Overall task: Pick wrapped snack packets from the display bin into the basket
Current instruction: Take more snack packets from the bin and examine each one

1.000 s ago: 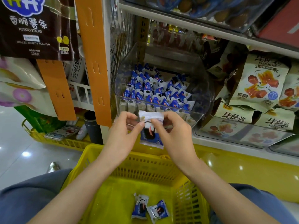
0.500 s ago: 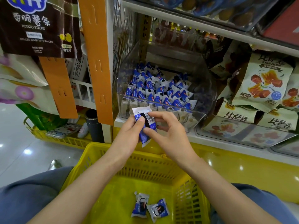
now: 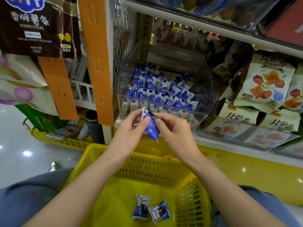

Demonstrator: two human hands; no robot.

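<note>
A blue-and-white snack packet (image 3: 152,126) hangs edge-on in front of the clear display bin (image 3: 205,102). My left hand (image 3: 131,128) pinches its top left corner and my right hand (image 3: 173,130) pinches its top right edge. Both hands are above the far rim of the yellow basket (image 3: 98,154). Inside the bin lie several more blue-and-white packets (image 3: 157,92). Two packets (image 3: 150,208) lie on the basket floor, side by side.
An orange hanging strip (image 3: 96,59) and a potato-stick bag (image 3: 37,25) hang to the left of the bin. Cream snack bags (image 3: 262,86) fill the shelf on the right. A second yellow basket (image 3: 54,136) sits on the floor at left.
The held packet has been turned between both hands, from its printed front to its barcode back, then to edge-on. It also tilted. The hands stayed in front of the bin.
</note>
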